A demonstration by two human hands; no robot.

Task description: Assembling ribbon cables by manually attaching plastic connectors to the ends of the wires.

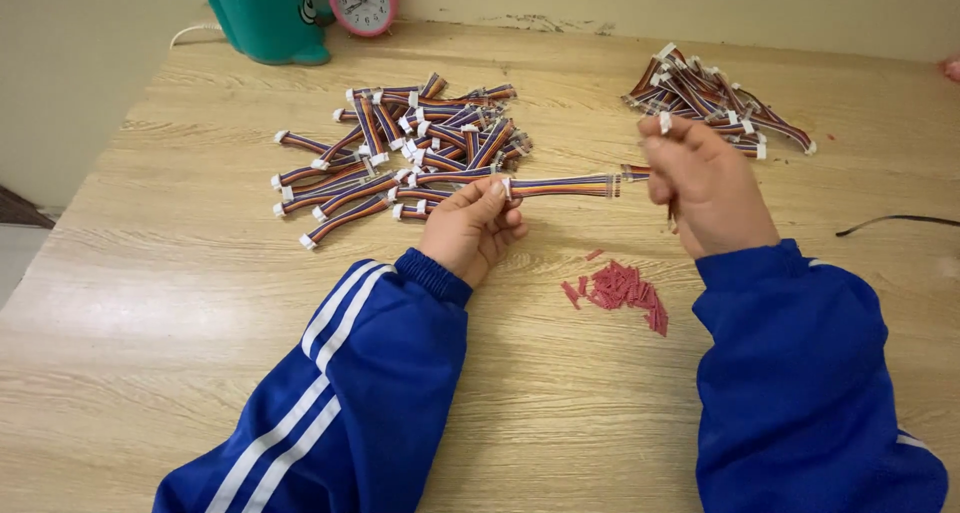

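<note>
The clock [363, 1] is cut by the top edge — only its lower face shows, and the green container [268, 15] just left of the clock loses its top the same way. Well right of the clock, the right hand [705, 185] covers one end of the cable [560, 185] it shares with the left hand [470, 230]; whatever the right hand's fingers pinch is too small to tell. Both sleeves [340, 403] run off the bottom edge — and a pink object [951, 69] at the right edge is barely in view.

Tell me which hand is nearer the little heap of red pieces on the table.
Right. The right hand hangs just above the small heap of red pieces, slightly to its right; the left hand is farther off to the heap's left.
</note>
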